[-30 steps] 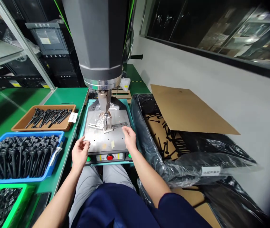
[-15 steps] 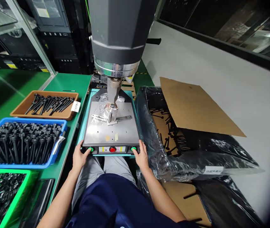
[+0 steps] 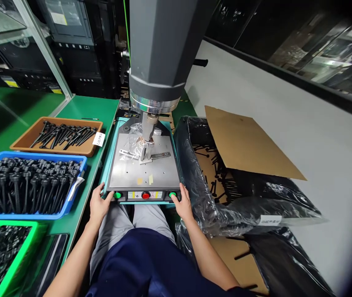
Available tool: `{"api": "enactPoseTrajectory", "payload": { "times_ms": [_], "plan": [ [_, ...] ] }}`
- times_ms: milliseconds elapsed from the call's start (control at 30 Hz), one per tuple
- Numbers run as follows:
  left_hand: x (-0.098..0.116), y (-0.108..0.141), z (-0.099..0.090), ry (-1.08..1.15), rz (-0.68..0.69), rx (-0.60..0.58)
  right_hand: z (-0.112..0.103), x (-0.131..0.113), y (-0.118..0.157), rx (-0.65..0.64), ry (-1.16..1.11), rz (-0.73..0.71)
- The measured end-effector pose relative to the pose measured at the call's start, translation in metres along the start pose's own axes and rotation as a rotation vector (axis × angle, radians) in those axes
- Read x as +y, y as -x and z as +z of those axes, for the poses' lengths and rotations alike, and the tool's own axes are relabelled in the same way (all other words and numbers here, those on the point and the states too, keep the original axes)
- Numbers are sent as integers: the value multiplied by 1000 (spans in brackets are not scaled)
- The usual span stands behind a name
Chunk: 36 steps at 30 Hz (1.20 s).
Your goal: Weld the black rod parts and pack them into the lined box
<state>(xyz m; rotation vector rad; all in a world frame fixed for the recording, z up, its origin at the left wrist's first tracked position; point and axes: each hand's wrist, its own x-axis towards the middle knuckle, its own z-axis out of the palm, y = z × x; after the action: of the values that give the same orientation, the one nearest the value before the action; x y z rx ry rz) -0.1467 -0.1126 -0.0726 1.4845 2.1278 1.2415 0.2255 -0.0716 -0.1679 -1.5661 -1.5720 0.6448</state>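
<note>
Front corners: left hand (image 3: 100,204), its fingers loosely spread, thumb at the edge of the left green button (image 3: 117,195); right hand (image 3: 183,206), likewise spread, thumb tip on the right green button (image 3: 172,194). Neither grasps a loose part; whether they press cannot be told.
Control strip: red button (image 3: 145,195) between the green ones, on the machine base (image 3: 166,195).
Work surface: grey metal plate (image 3: 160,175).
Fixture: metal fixture (image 3: 145,156) mid-plate beneath the machine head (image 3: 160,49), clear film (image 3: 131,145) bunched at its left.
Left bench: green bench (image 3: 98,105) with green tray (image 3: 29,241), blue tray (image 3: 55,215) and orange tray (image 3: 52,152), all holding black parts.
Right side: plastic-lined box (image 3: 197,202), partly covered by cardboard (image 3: 253,144), crowds the base.
Moving room: narrow gap between bench edge and base.
Back: pale wall (image 3: 234,86), dark crates (image 3: 76,62).
</note>
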Motion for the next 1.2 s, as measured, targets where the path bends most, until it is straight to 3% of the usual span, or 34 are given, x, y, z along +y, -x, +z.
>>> {"api": "enactPoseTrajectory", "payload": {
  "times_ms": [67, 133, 467, 633, 733, 800, 933, 1200],
  "plan": [
    [16, -1, -2, 4, 49, 108, 0, -1, 0, 4, -1, 2],
    [35, -3, -1, 80, 88, 117, 0, -2, 0, 2, 4, -1],
    [107, -32, 48, 551, 60, -397, -2, 0, -4, 27, -76, -10],
    [132, -49, 64, 670, 76, -509, -8, -11, -15, 145, -212, 81],
    [142, -57, 69, 730, 91, -519, -13, -34, -25, 253, -254, 55],
    [146, -61, 72, 752, 97, -501, -11, -53, -33, 257, -333, 47],
    [152, -67, 77, 679, 97, -462, 6, -85, -56, 156, -517, -2],
    [154, -70, 78, 647, 93, -387, 49, -124, -100, -50, -682, -47]
  ]
}}
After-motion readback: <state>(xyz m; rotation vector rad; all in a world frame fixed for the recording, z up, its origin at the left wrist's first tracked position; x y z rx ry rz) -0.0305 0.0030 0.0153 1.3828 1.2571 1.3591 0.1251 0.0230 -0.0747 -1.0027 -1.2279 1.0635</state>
